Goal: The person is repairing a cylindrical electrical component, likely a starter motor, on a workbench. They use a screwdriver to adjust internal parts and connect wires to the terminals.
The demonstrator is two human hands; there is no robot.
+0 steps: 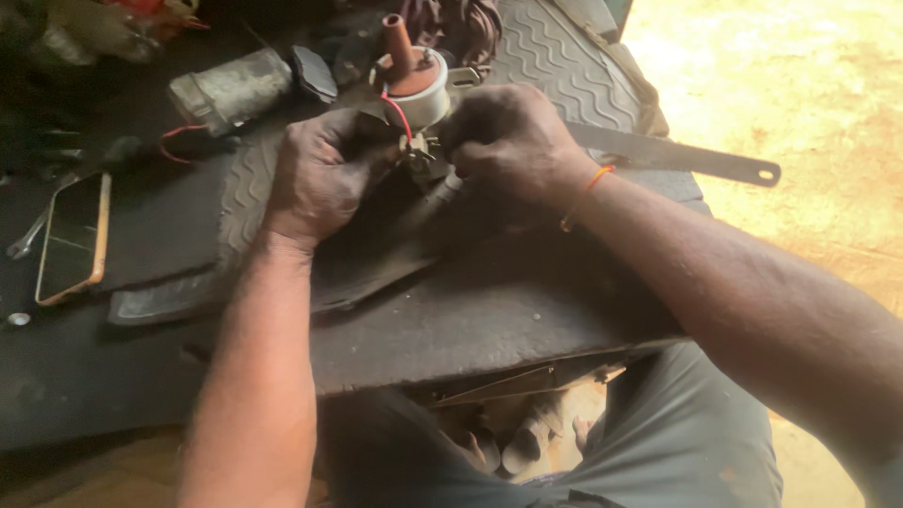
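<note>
Two hands, both yours, meet over one small assembly at the middle of the bench. Your left hand (320,174) is curled tight around the dark lower body of a small metal part (419,150), fingers wrapped and grimy. Your right hand (513,141) is clenched from the other side, fingertips pinching at the same part where the two hands meet; whatever tool or piece sits inside that fist is hidden. An orange thread band (585,196) circles the right wrist.

Item held: a round pale-cased component (423,94) with a rust-brown tower (397,38) standing up from its top and a red wire (397,111) running down its side into the part between your hands. It sits just above your knuckles, touching the left fingers.

Support: a black ribbed rubber mat (564,66), laid over a dark worktop (489,320).

Surroundings, left of the hands: a grey cylindrical unit (230,89) lying on its side, a dark flat block (315,73) just beside it, a phone in a gold-coloured frame (73,237) lying face up, a spanner (28,240) partly under the phone, and a small washer (18,319) near the bench edge.

Surroundings, right: a long flat metal bar (677,155) with a hole at its end, reaching out past the mat over sandy ground (809,85).
</note>
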